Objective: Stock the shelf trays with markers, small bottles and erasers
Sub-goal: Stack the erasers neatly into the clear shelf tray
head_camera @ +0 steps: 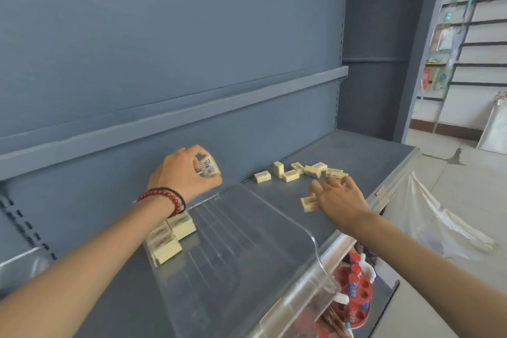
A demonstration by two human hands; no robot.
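The left hand (186,173) pinches one eraser (210,166) above the back corner of the clear tray (247,241), its wrist hiding part of the stacked erasers (170,236) there (at least three show). The right hand (340,197), fingers spread and holding nothing, rests among about eight loose erasers (290,175) on the shelf (356,151) beside the tray.

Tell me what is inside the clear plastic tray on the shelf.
Cream rectangular erasers are stacked in the clear plastic tray's back-left corner. The left hand's wrist covers part of the stack, so the count is unclear.
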